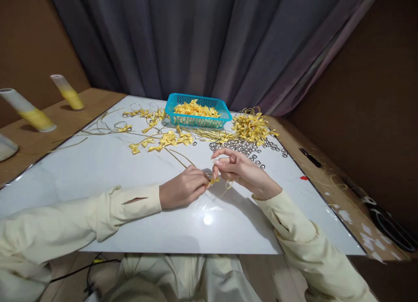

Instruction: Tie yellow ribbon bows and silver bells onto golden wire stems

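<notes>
My left hand (186, 187) rests low over the white table, its fingers closed on a thin gold cord (176, 158) whose two strands stick out behind the knuckles. At its fingertips is a small yellow ribbon bow (213, 181). My right hand (244, 170) is just to the right, thumb and forefinger pinched above the bow, another fingertip close against it. Whatever the pinch holds is too small to make out. Below the right hand curls a loop of thin gold cord (229, 185). Silver beads or rings (235, 146) lie scattered just beyond that hand.
A turquoise basket (199, 122) of yellow bows stands at the back. Right of it sits a heap of bows on cords (251, 127); more bows (170, 139) lie to the left. Cones of yellow thread (37, 119) stand at left, black-handled scissors (388, 223) at right.
</notes>
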`<state>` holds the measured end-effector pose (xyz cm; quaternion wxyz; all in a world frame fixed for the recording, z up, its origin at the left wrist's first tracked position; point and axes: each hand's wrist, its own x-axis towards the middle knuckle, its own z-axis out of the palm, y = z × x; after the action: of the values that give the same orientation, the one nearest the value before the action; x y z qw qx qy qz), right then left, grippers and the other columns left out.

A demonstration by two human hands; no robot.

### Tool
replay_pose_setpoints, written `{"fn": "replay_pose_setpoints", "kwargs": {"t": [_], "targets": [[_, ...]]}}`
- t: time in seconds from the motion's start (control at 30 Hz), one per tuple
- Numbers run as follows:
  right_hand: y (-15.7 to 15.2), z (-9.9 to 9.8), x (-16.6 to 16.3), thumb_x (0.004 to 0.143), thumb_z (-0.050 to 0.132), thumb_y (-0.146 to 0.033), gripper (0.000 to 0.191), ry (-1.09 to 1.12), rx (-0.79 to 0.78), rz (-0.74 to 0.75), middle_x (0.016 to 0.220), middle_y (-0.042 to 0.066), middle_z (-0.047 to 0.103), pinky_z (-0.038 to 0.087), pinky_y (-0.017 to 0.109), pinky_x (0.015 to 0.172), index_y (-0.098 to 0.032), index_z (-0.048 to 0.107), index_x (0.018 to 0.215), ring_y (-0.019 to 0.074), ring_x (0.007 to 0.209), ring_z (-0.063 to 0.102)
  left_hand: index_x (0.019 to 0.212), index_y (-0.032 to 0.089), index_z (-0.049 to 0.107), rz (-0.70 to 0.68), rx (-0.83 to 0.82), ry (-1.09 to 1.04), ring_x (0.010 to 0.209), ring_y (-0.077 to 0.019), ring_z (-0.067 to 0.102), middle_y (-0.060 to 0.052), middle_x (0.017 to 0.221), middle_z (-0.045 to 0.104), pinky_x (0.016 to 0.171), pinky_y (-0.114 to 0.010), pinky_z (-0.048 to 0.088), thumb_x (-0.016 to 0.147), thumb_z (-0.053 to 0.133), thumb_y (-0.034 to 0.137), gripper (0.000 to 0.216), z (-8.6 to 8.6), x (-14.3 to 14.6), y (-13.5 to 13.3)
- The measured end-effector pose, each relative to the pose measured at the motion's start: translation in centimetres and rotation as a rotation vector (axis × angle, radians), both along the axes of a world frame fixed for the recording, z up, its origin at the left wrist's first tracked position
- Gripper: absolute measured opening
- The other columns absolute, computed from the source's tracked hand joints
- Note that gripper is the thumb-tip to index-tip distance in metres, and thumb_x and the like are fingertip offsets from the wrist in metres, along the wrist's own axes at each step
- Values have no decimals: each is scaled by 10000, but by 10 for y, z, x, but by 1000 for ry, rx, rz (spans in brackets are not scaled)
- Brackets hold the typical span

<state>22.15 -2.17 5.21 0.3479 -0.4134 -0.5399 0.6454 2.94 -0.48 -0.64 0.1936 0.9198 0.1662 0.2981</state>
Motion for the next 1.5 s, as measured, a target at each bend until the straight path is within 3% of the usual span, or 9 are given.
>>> {"fn": "replay_pose_setpoints", "kwargs": {"t": [0.17, 0.37, 0.53, 0.67, 0.83, 0.97, 1.1, 1.3, 1.5], "targets": [[5, 0, 15, 694, 668, -314, 257, -20, -18, -78, 567, -30, 612, 80, 219, 405, -181, 496, 831, 15, 364, 164, 864, 151, 614, 61, -10, -110, 822, -169, 621, -91, 857, 692, 823, -317, 439, 898, 448, 200, 176, -3, 1, 2], [3, 10, 26, 639, 710, -320, 289, -88, -90, -56, 489, -32, 607, 109, 205, 393, -183, 504, 788, 9, 337, 159, 813, 150, 634, 176, -71, -231, 754, -167, 633, -79, 801, 706, 745, -283, 459, 870, 517, 214, 145, -1, 0, 6], [1, 13, 29, 668, 702, -343, 274, -231, -129, 120, 484, -17, 607, 96, 200, 389, -167, 529, 789, 19, 341, 197, 809, 144, 641, 227, -158, -228, 749, -163, 636, -77, 818, 712, 714, -265, 466, 862, 532, 212, 138, 4, -1, 5], [-3, 14, 26, 714, 665, -371, 261, -356, -86, 224, 484, -9, 586, 139, 202, 394, -133, 564, 678, 22, 362, 245, 800, 134, 637, 243, -154, -207, 727, -153, 631, -68, 794, 709, 700, -253, 461, 858, 548, 210, 131, 4, 0, 6], [-10, 15, 10, 733, 664, -362, 268, -310, -18, 244, 472, -25, 538, 207, 199, 412, -107, 604, 674, 36, 397, 339, 809, 139, 616, 158, -13, -140, 707, -147, 610, -49, 753, 687, 724, -270, 452, 876, 519, 186, 127, -2, 1, 7], [-8, 8, 2, 744, 663, -314, 224, -143, -95, 98, 458, -44, 500, 173, 193, 400, -106, 600, 692, 23, 381, 300, 849, 126, 589, -8, 203, -75, 824, -171, 624, -89, 832, 689, 785, -301, 450, 895, 431, 117, 165, -4, -1, 5], [1, -4, 8, 731, 633, -213, 126, -31, -189, -24, 421, -64, 452, 112, 186, 385, -88, 628, 751, 5, 348, 196, 872, 105, 583, -61, 314, -82, 855, -187, 628, -108, 816, 691, 780, -312, 451, 900, 438, 114, 148, -4, -1, 3], [12, -12, 30, 727, 559, -140, 79, 106, -261, -30, 355, -114, 239, 116, 172, 357, -95, 623, 728, 19, 351, 70, 823, 137, 615, 164, 51, -219, 735, -154, 630, -67, 784, 699, 746, -293, 470, 879, 513, 182, 125, -3, 1, 6], [10, -8, 34, 727, 581, -144, 93, 5, -269, 13, 342, -92, 315, 122, 179, 366, -82, 630, 680, 7, 329, 121, 775, 137, 652, 303, -411, -274, 670, -146, 667, -58, 762, 718, 629, -229, 520, 840, 561, 267, 171, 6, 2, 7]]}}
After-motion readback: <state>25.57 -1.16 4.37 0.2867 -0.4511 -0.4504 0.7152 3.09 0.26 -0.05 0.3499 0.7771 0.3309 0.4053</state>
